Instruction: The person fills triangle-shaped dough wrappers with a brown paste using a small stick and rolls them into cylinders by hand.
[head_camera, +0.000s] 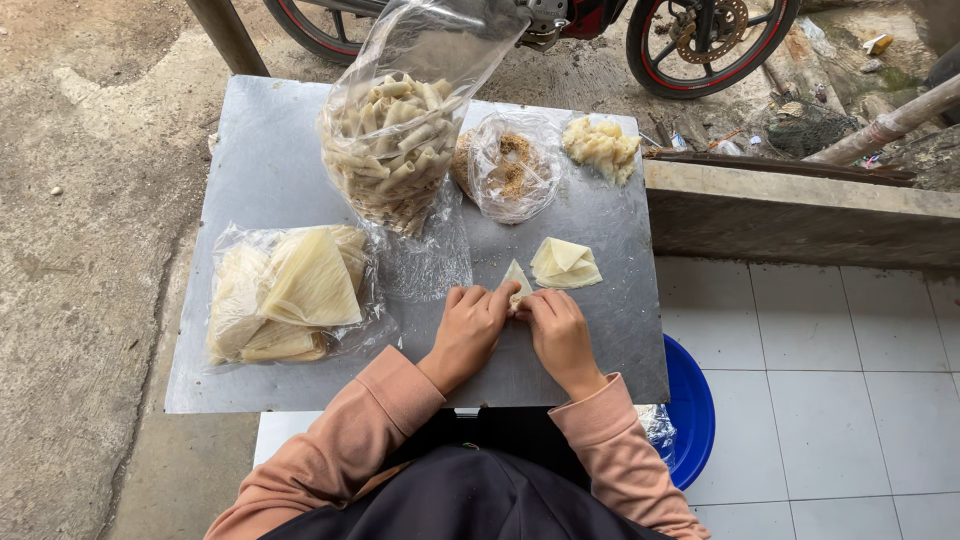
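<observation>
Head view: at left of the frame lies a clear plastic bag of pale triangular wrappers (290, 295). Just right of centre, your left hand (470, 328) and right hand (558, 330) pinch a thin cream pastry wrapper (517, 279) on the grey metal tabletop (260, 160). Keep both thumbs close, roll tightly and evenly. Further right sits a folded stack of wrappers (565, 263).
</observation>
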